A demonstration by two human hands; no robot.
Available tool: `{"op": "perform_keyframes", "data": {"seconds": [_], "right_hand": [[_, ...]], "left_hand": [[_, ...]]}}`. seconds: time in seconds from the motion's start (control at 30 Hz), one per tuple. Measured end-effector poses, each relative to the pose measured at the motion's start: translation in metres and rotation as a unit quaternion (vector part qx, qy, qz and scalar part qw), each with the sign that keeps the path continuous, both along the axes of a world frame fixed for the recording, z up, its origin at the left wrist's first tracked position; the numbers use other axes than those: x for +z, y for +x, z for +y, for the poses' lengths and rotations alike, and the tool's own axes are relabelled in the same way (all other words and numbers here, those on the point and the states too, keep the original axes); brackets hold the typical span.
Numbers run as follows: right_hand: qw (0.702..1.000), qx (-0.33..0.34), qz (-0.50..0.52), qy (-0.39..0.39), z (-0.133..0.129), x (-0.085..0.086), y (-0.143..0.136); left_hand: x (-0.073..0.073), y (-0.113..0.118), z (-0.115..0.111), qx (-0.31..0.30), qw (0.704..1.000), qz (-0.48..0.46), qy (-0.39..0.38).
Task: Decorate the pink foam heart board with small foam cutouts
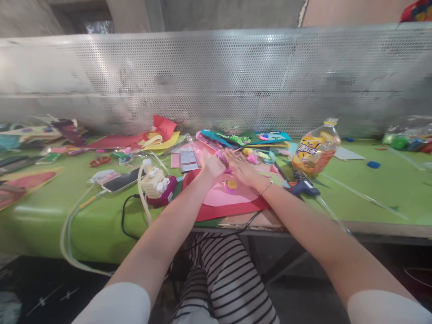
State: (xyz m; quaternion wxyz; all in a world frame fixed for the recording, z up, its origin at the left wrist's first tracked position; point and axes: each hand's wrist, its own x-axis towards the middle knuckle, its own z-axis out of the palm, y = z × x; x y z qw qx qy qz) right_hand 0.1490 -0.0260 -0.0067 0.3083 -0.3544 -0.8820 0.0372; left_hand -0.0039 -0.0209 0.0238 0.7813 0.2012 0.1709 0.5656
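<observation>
My left hand (212, 166) is closed above a pink sheet (219, 195), its fingers curled around something I cannot make out. Beside it, my right hand (240, 167) lies flat with its fingers stretched forward on the sheet. A small magenta piece (228, 170) shows between the two hands. Nearer to me on the pink sheet is a small yellow and purple piece (231, 185). Under the pink sheet lies a larger red sheet (232, 209). A blue glue gun (302, 185) rests to the right of my right wrist.
A drink bottle (315, 150) stands at right. Left of my arm are a power adapter with plugs (158, 186), a phone (124, 180) and red scissors (100, 161). Decorated teal sheets (275, 137) lie behind my hands, before a perforated metal panel (216, 81).
</observation>
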Motion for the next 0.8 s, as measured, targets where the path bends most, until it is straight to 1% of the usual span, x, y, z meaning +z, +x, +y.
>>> {"op": "perform_keyframes", "data": {"seconds": [0.07,0.2,0.27,0.33,0.4,0.53,0.63,0.8], "right_hand": [[1.0,0.008,-0.012,0.01,0.0,-0.001,-0.003],[0.994,-0.029,0.078,0.067,0.005,0.003,0.0],[0.99,-0.038,0.104,0.09,0.007,0.005,0.003],[0.991,-0.046,0.095,0.085,0.008,0.005,0.004],[0.993,-0.07,0.062,0.066,0.007,0.004,0.003],[0.991,-0.118,-0.012,0.056,0.004,0.004,-0.003],[0.992,-0.113,-0.015,0.057,0.002,0.005,-0.006],[0.993,-0.108,0.0,0.039,0.003,0.005,-0.008]], "left_hand": [[0.001,0.0,0.0,0.02,1.0,0.006,-0.009],[0.002,-0.001,0.001,0.012,1.0,0.006,-0.011],[0.001,0.0,0.002,0.01,1.0,0.001,-0.017],[0.001,0.001,0.005,0.017,0.999,0.01,-0.025],[-0.001,0.002,0.008,0.021,0.999,0.029,-0.026],[-0.004,0.006,0.015,0.004,0.998,0.058,-0.02],[-0.005,0.008,0.017,-0.009,0.997,0.067,-0.024],[-0.006,0.01,0.018,0.002,0.998,0.059,-0.004]]}}
